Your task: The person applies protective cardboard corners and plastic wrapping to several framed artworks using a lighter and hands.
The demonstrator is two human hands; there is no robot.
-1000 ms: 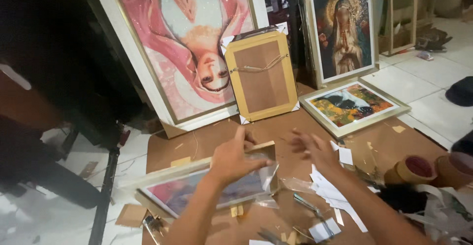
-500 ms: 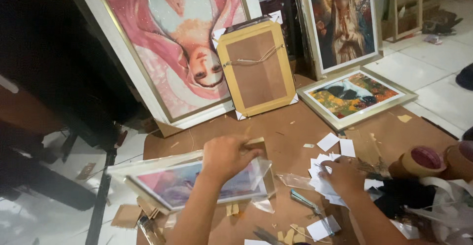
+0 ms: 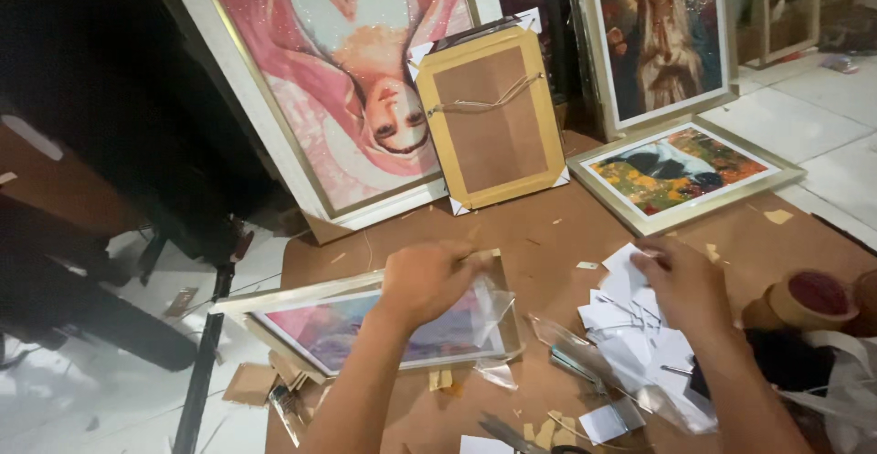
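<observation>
Left hand (image 3: pixel 429 280): laid over the corner of a small framed picture (image 3: pixel 365 326), fingers curled on its clear plastic wrap (image 3: pixel 493 312); a closed grip is suggested, though the fingertips are hidden.
Right hand (image 3: pixel 681 280): set on a heap of white paper squares (image 3: pixel 626 312), fingers bent, one square pinched.
Framed picture: laid flat on the brown board worktop (image 3: pixel 548 235), pale moulded rim, glossy face.
Nearby: a gold frame back (image 3: pixel 489 116) is propped upright; brown tape rolls (image 3: pixel 804 299) are seen at the right.

The left hand (image 3: pixel 427 280) hides part of the framed picture (image 3: pixel 365 326); both forearms are cut off below.
</observation>
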